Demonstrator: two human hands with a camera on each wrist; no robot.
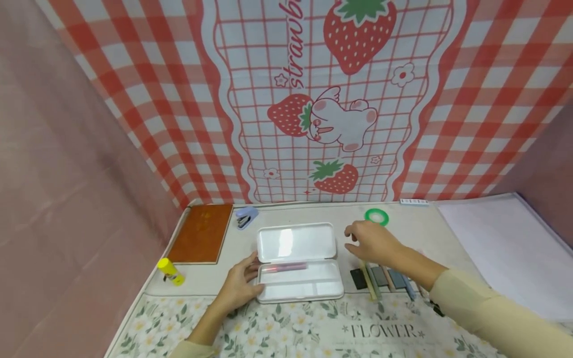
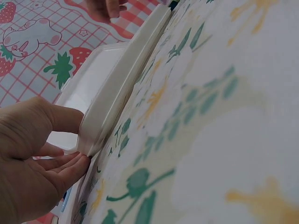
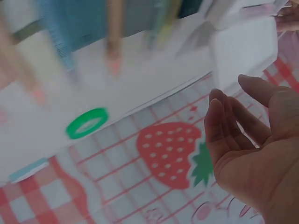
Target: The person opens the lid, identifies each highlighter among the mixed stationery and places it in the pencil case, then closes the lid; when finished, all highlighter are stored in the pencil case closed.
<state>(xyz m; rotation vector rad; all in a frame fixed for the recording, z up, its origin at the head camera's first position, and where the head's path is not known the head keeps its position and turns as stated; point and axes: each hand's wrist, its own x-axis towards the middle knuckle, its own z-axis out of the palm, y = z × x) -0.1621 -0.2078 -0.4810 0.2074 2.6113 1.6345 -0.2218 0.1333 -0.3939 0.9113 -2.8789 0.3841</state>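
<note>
A white pencil case (image 1: pixel 329 288) lies with its lid (image 1: pixel 313 241) raised back. Inside its rear compartment is a pinkish pen or pencil (image 1: pixel 293 267). At the left end of the case, my left hand (image 1: pixel 237 283) grips the edge; the left wrist view has the thumb and fingertips around the corner of the tray. My right hand (image 1: pixel 373 243) hovers to the right of the lid, fingers loosely bent and holding nothing. Below it is a row of pencils, among them a yellow one (image 1: pixel 369 283) and a blue one (image 1: pixel 409 286), with dark and grey flat squares (image 1: pixel 358 279) between.
A green tape roll (image 1: pixel 376 217) lies behind my right hand. At the left are a brown notebook (image 1: pixel 201 233), a yellow glue stick (image 1: pixel 171 271) and a lilac stapler (image 1: pixel 246 217). White sheets (image 1: pixel 506 248) cover the right side, and a small white-blue strip (image 1: pixel 414 202) lies by the back cloth.
</note>
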